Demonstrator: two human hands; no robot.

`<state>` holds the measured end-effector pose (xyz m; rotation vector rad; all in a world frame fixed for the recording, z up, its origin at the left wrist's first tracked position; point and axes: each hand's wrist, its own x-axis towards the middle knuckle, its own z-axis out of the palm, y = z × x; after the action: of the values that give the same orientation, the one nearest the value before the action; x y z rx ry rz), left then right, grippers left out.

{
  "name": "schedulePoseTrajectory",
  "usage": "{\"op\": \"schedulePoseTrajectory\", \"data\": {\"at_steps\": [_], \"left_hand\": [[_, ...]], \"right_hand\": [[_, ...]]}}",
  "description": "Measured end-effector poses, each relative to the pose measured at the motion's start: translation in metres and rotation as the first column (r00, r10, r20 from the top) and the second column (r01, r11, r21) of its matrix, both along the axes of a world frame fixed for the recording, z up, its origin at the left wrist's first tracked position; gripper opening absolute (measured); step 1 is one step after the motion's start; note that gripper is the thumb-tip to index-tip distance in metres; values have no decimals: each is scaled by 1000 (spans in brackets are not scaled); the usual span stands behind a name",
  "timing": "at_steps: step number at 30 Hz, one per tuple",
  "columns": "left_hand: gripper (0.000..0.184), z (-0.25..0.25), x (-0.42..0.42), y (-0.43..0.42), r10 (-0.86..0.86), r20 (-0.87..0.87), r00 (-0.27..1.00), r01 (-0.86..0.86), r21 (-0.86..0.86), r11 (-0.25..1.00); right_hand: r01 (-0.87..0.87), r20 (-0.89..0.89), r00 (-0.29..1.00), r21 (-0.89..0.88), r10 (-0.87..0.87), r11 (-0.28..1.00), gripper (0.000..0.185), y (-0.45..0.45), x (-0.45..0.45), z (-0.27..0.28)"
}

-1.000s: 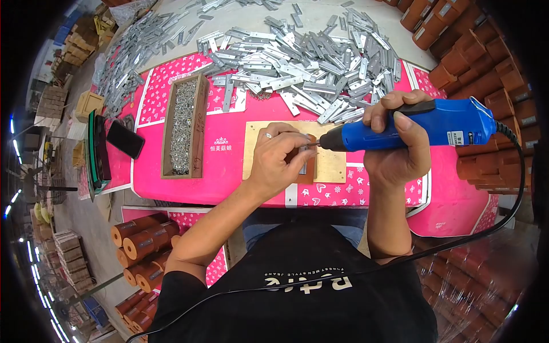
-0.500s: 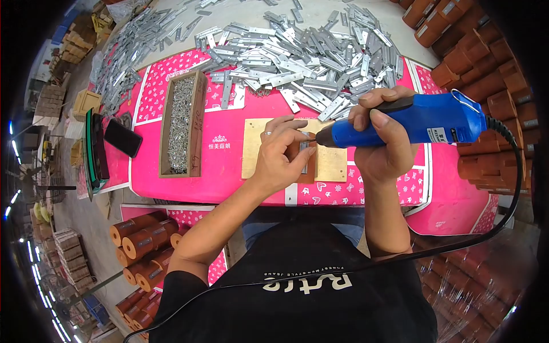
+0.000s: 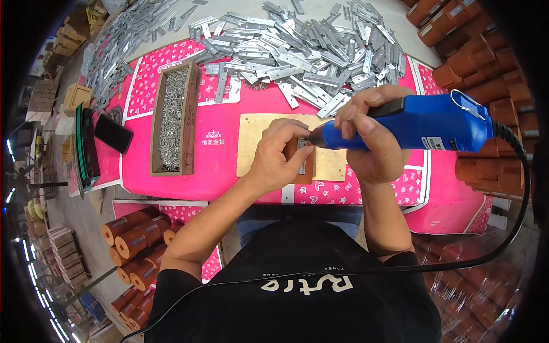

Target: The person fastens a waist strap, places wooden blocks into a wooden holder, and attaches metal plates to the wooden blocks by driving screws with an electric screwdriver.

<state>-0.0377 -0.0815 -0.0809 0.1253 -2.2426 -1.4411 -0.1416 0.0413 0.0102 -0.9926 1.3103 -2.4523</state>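
My right hand (image 3: 377, 137) is wrapped around a blue corded electric screwdriver (image 3: 440, 123), its dark nose pointing left. The fingers of my left hand (image 3: 277, 154) are closed in a pinch right at the screwdriver's tip; whatever is between them is too small to make out. Under those fingers lies a reddish-brown piece (image 3: 306, 174) with a grey metal plate (image 3: 301, 166) on it, partly hidden by my hand. Both rest on a gold-coloured board (image 3: 247, 137) with small holes at its corners.
A wooden box (image 3: 187, 131) full of screws stands left of the board. Metal plates (image 3: 320, 51) are heaped along the far side. A black phone (image 3: 113, 134) lies at the left. Brown cylinders (image 3: 492, 108) are stacked at the right, and the tool's black cable (image 3: 517, 228) loops down across my front.
The view has shifted slightly, so the table's things appear a little further left. My left fingers have curled in more at the tip, and the screwdriver stays there in my right hand.
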Motion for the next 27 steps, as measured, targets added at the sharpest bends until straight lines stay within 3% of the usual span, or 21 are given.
{"op": "schedulePoseTrajectory", "data": {"at_steps": [2, 5, 6, 8, 11, 12, 15, 16, 19, 22, 23, 26, 27], "left_hand": [[23, -2, -1, -1, -1, -24, 1000, 0, -19, 1000], [24, 0, -1, 0, 4, -26, 1000, -4, -19, 1000], [24, 1, -1, 0, 7, -20, 1000, -7, -15, 1000], [30, 2, 2, 0, 2, 47, 999, -2, -1, 1000], [49, -1, 5, 3, 123, 78, 989, -114, -112, 987], [57, -3, 5, 3, 187, 63, 980, -174, -171, 970], [85, -10, 25, 5, 323, 278, 905, -184, -430, 884], [88, -5, 33, 6, 309, 273, 911, -171, -430, 886], [92, 24, 57, 16, 214, 200, 956, -105, -448, 888], [90, -15, 89, 30, -117, 23, 993, 119, -201, 972], [90, -23, 97, 31, -151, -61, 987, 131, -254, 958], [94, -32, 114, 36, -8, -50, 999, 7, -14, 1000], [93, -33, 116, 37, 29, -154, 988, -19, 66, 998]], "right_hand": [[-1, -16, 1000, 9, 1, 1000, 31, -1, -1, -3], [-61, 62, 996, -126, 70, 990, 34, -2, -4, -9], [-114, -3, 993, -86, 114, 990, 34, -1, -8, -10], [-210, -126, 970, 0, 209, 978, 33, 3, -16, -10], [-326, -69, 945, -70, 321, 943, 31, 3, -9, 0], [-333, -126, 939, -91, 321, 938, 32, 6, -9, 5], [-361, -224, 922, -207, 315, 910, 34, 31, -10, 18], [-361, -221, 926, -281, 306, 889, 33, 42, -10, 22], [-178, -189, 973, -247, 132, 953, 34, 69, -7, 17], [-81, -55, 996, -206, 71, 975, 34, 90, -1, 1], [-58, -34, 998, -203, 53, 978, 34, 96, 1, -4], [-19, 17, 1000, -172, 22, 985, 34, 103, 6, -10], [-23, 11, 1000, -172, 25, 985, 35, 101, 6, -9]]}}
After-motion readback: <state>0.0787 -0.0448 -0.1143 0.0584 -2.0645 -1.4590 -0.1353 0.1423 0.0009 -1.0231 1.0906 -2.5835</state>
